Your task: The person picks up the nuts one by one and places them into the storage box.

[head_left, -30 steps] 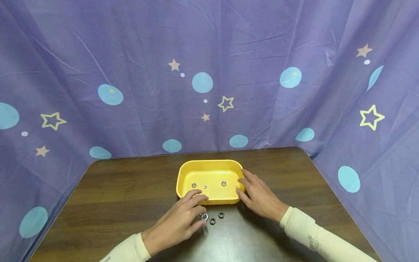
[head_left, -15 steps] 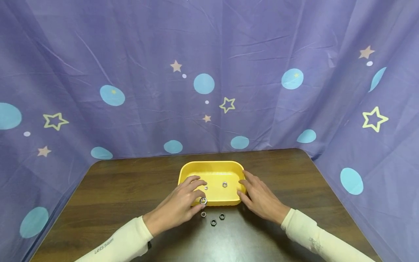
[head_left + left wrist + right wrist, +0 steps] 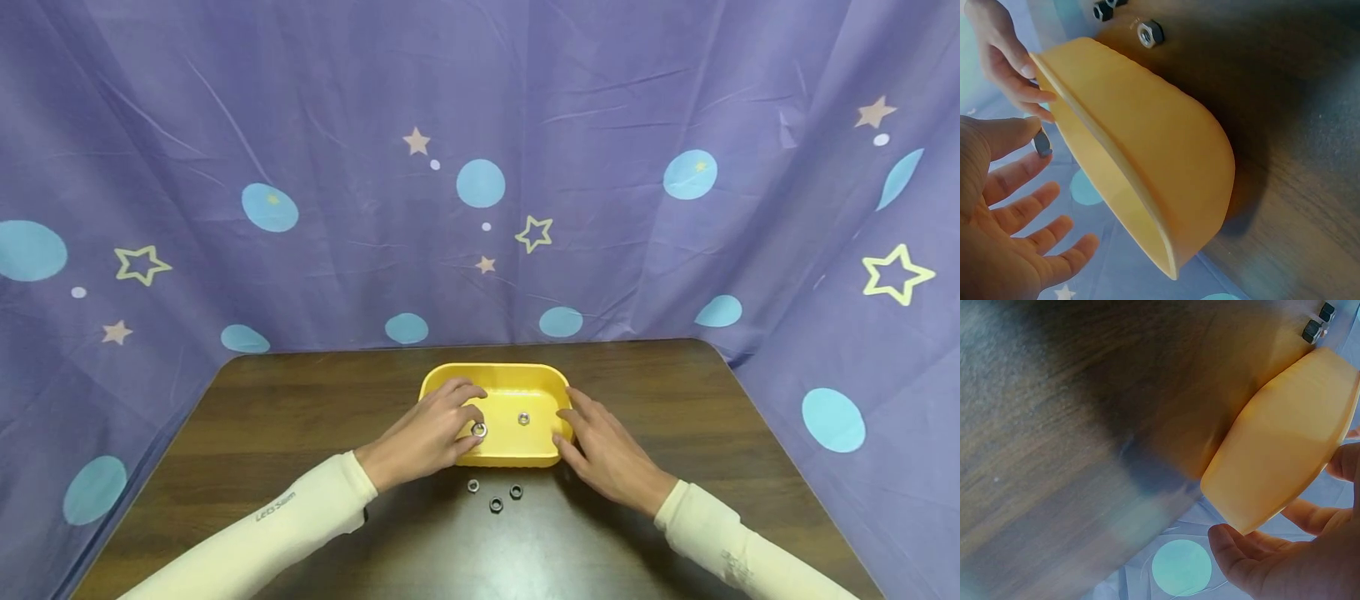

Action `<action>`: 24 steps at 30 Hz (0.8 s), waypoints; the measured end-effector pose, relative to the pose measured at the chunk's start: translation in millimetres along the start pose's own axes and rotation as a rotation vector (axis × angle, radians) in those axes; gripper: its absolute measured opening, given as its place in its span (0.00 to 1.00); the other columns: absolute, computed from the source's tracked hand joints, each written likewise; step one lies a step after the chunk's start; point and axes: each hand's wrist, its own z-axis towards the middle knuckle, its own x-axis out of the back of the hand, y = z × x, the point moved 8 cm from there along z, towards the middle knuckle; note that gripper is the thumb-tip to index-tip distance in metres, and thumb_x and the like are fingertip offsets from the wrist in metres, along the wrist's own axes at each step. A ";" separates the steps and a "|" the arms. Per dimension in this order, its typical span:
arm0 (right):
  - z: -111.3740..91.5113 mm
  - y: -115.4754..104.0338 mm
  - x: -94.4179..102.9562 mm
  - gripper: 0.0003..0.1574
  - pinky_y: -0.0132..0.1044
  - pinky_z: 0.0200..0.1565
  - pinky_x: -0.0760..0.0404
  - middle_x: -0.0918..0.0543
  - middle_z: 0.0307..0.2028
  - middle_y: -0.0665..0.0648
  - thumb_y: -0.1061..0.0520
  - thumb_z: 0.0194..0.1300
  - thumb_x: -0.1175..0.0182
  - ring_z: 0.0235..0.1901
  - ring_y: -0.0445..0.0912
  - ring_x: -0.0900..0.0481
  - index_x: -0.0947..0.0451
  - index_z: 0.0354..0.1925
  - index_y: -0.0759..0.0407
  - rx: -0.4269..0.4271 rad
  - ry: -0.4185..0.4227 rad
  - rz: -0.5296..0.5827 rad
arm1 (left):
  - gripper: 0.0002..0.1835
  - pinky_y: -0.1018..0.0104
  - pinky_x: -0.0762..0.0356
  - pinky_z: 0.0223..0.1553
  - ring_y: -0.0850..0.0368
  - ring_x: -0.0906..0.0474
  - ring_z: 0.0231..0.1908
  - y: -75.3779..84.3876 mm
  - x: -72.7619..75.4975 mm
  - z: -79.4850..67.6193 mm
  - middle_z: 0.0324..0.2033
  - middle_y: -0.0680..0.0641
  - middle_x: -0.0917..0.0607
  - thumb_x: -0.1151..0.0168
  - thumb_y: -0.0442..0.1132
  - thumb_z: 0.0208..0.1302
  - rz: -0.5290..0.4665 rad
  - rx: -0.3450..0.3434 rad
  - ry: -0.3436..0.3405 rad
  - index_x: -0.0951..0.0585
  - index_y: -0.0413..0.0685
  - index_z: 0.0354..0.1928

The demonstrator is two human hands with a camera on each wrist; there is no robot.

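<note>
Firstly, observed the left hand (image 3: 435, 423) pinching a bright metal nut (image 3: 478, 430) between thumb and index finger, with the other fingers spread loosely and apart from it. Located the nut in the head view over the yellow tray (image 3: 517, 379), just left of the middle and inside the outline of the near rim. Confirmed the same pinch in the left wrist view, seeing the nut there nearly edge-on beside the tray's mouth.

Found the right hand (image 3: 611, 454) at the right end of the tray, holding the rim with bent fingers. Could not settle the exact place of each fingertip along that wall.

Noted a loose nut (image 3: 523, 419) on the tray floor, right of centre, lying flat with its hole showing. Counted three more on the table (image 3: 315, 417), on the person's side of the tray: a grey nut (image 3: 473, 486) farthest left, a dark nut (image 3: 497, 505) closest to the person, and a second dark nut (image 3: 516, 492) farthest right. Recorded all three as near one another but not touching.

Registered pale sleeves (image 3: 300, 517) on both arms, dark wood grain on the tabletop, and a purple curtain (image 3: 337, 167) printed with stars and blue spots behind.
</note>
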 end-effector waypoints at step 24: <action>0.4 1.7 0.2 0.27 0.67 0.71 0.25 0.29 0.76 0.75 0.49 0.81 0.35 0.72 0.69 0.24 0.17 0.63 0.69 0.006 0.001 0.004 | 0.06 0.46 0.17 0.64 0.41 0.20 0.62 -25.0 -38.3 37.4 0.58 0.39 0.12 0.21 0.39 0.66 -0.011 0.024 -0.135 0.08 0.44 0.39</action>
